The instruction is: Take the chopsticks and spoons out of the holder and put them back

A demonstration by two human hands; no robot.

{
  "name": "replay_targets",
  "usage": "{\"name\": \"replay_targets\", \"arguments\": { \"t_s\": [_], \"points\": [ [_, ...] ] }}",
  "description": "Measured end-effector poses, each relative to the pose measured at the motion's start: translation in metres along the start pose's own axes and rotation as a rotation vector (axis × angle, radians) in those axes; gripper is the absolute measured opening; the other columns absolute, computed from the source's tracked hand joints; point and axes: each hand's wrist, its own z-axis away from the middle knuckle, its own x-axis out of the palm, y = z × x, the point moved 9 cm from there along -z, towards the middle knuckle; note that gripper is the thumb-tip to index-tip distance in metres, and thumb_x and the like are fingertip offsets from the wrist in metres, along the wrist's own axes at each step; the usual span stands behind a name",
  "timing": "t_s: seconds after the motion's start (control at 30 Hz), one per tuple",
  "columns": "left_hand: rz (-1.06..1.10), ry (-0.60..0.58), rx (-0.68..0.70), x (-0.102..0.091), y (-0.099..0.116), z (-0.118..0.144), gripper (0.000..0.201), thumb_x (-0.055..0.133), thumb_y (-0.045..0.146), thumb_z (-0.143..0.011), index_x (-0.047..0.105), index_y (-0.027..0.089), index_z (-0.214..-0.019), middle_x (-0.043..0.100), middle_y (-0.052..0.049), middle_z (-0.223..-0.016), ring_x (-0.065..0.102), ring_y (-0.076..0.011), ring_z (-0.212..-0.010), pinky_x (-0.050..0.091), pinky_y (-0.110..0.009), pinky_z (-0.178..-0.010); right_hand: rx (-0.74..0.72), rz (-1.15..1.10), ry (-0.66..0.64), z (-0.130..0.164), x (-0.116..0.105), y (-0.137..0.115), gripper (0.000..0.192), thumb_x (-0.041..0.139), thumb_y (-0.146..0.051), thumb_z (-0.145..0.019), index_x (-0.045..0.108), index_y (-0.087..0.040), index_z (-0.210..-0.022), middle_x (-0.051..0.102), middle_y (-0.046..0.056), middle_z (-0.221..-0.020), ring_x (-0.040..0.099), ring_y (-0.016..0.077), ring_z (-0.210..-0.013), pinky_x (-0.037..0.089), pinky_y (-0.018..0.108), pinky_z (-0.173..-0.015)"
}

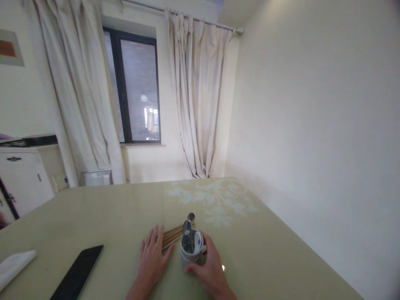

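Observation:
My right hand [212, 264] is wrapped round the side of a mug [191, 261] that stands upright on the table. Metal spoons [187, 227] lean out of its far rim, and a white piece [198, 241], whose kind I cannot make out, sits inside at the right. Just left of the mug lies a bundle of several chopsticks [173, 236]. Flat on the table, fingers stretched and thumb apart, my left hand [152, 258] rests against the chopsticks' left ends. Part of the bundle is hidden behind the mug and spoons.
The pale green glossy table [125, 216] has a white leaf pattern [218, 204] at its far right. A black flat slab [78, 273] and a white object [15, 266] lie at the left. A wall [312, 125] borders the right edge; a white cabinet [28, 175] stands far left.

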Motion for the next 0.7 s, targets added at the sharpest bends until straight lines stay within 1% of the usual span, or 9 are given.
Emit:
{"name": "replay_targets", "arguments": {
  "t_s": [0.07, 0.17, 0.23, 0.3, 0.37, 0.47, 0.57, 0.63, 0.7],
  "points": [
    [0.033, -0.001, 0.023, 0.002, 0.001, -0.001, 0.07, 0.042, 0.051, -0.102, 0.045, 0.016, -0.162, 0.041, -0.016, -0.172, 0.038, -0.0348, -0.159, 0.027, -0.061, -0.129, -0.04, -0.03, 0.022, 0.002, -0.008, 0.003, 0.095, 0.075, -0.08, -0.079, 0.055, -0.019, -0.149, 0.072, 0.017, -0.129, 0.071, 0.0348, -0.112, 0.059, 0.041, -0.088],
    [0.085, 0.0, 0.04, 0.0, 0.001, -0.002, 0.06, 0.041, 0.047, -0.103, 0.06, 0.017, -0.152, 0.057, -0.016, -0.161, 0.05, -0.0337, -0.151, 0.027, -0.061, -0.129, -0.098, -0.049, 0.113, -0.002, -0.028, -0.004, 0.073, 0.047, -0.076, -0.101, 0.055, -0.021, -0.148, 0.071, 0.016, -0.13, 0.069, 0.0305, -0.111, 0.058, 0.04, -0.09],
    [0.124, 0.02, 0.044, -0.003, 0.0, -0.002, 0.056, 0.043, 0.046, -0.103, 0.065, 0.018, -0.145, 0.063, -0.014, -0.155, 0.055, -0.0321, -0.147, 0.029, -0.057, -0.129, -0.103, -0.028, 0.206, -0.012, -0.044, -0.018, 0.057, 0.042, -0.065, -0.107, 0.061, -0.023, -0.141, 0.07, 0.015, -0.129, 0.068, 0.0288, -0.11, 0.057, 0.04, -0.092],
    [0.158, 0.043, 0.039, -0.007, -0.002, -0.002, 0.054, 0.045, 0.048, -0.102, 0.068, 0.019, -0.141, 0.067, -0.013, -0.152, 0.058, -0.0311, -0.143, 0.032, -0.052, -0.128, -0.117, 0.025, 0.232, -0.029, -0.053, -0.04, 0.046, 0.046, -0.058, -0.109, 0.068, -0.024, -0.131, 0.069, 0.014, -0.13, 0.067, 0.0288, -0.113, 0.057, 0.041, -0.094],
    [0.174, 0.057, 0.034, -0.008, -0.003, -0.003, 0.052, 0.046, 0.049, -0.102, 0.069, 0.02, -0.138, 0.069, -0.013, -0.149, 0.06, -0.031, -0.14, 0.035, -0.05, -0.126, -0.171, 0.125, 0.126, -0.052, -0.048, -0.068, 0.037, 0.054, -0.052, -0.107, 0.074, -0.027, -0.126, 0.065, 0.013, -0.137, 0.06, 0.0307, -0.128, 0.052, 0.045, -0.106],
    [0.159, 0.059, 0.032, -0.008, -0.004, -0.003, 0.051, 0.048, 0.049, -0.102, 0.069, 0.02, -0.138, 0.07, -0.013, -0.147, 0.061, -0.031, -0.138, 0.037, -0.049, -0.125, -0.238, 0.34, -0.103, -0.081, -0.028, -0.099, 0.027, 0.074, -0.042, -0.098, 0.079, -0.035, -0.123, 0.059, 0.01, -0.153, 0.05, 0.0343, -0.142, 0.038, 0.053, -0.12],
    [0.127, 0.067, 0.046, -0.006, -0.003, -0.003, 0.05, 0.05, 0.048, -0.102, 0.068, 0.02, -0.139, 0.07, -0.012, -0.147, 0.062, -0.0302, -0.138, 0.036, -0.048, -0.126, -0.264, 0.494, -0.314, -0.095, -0.006, -0.11, 0.026, 0.085, -0.034, -0.09, 0.083, -0.039, -0.115, 0.055, 0.005, -0.16, 0.045, 0.0367, -0.147, 0.032, 0.059, -0.121],
    [0.116, 0.083, 0.055, -0.003, -0.005, -0.004, 0.05, 0.05, 0.047, -0.102, 0.068, 0.02, -0.14, 0.071, -0.012, -0.146, 0.062, -0.0298, -0.138, 0.036, -0.048, -0.126, -0.282, 0.533, -0.385, -0.097, 0.003, -0.111, 0.018, 0.086, -0.028, -0.088, 0.085, -0.037, -0.103, 0.059, 0.004, -0.158, 0.046, 0.0359, -0.147, 0.03, 0.06, -0.12],
    [0.116, 0.099, 0.063, 0.001, -0.007, -0.004, 0.049, 0.05, 0.047, -0.102, 0.068, 0.02, -0.139, 0.071, -0.012, -0.146, 0.062, -0.0297, -0.138, 0.037, -0.048, -0.126, -0.303, 0.516, -0.414, -0.097, 0.007, -0.113, 0.012, 0.085, -0.023, -0.089, 0.085, -0.034, -0.094, 0.064, 0.003, -0.151, 0.049, 0.0334, -0.145, 0.03, 0.058, -0.12]
  ]
}}
